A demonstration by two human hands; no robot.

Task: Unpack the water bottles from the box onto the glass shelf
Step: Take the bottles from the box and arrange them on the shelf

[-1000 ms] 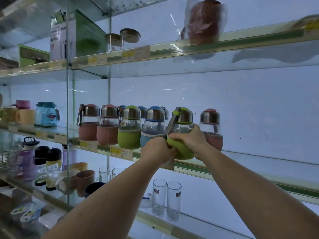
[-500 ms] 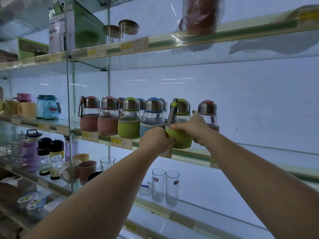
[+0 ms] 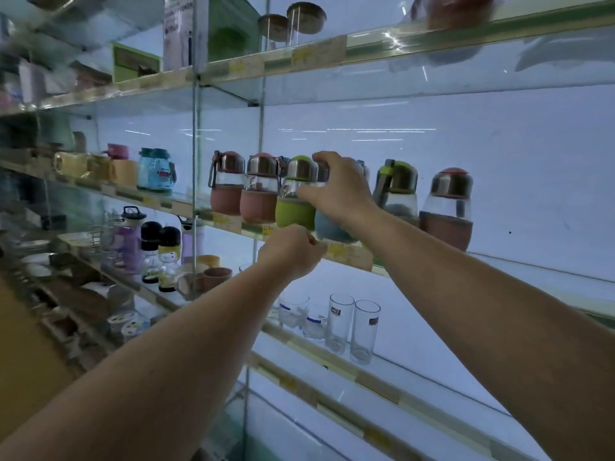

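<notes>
The right hand (image 3: pixel 339 191) curled over the blue-sleeved water bottle (image 3: pixel 332 226) at the glass shelf's (image 3: pixel 352 256) front edge; the left hand (image 3: pixel 293 251) hung loosely fisted, empty, below. Nudging it gently would keep neighbouring bottles standing.

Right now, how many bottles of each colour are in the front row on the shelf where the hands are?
Pink-brown: 3
Green: 2, the second counted by its green cap
Blue: 1, partly behind the right hand
Total: 6. More stand hidden behind them.
</notes>
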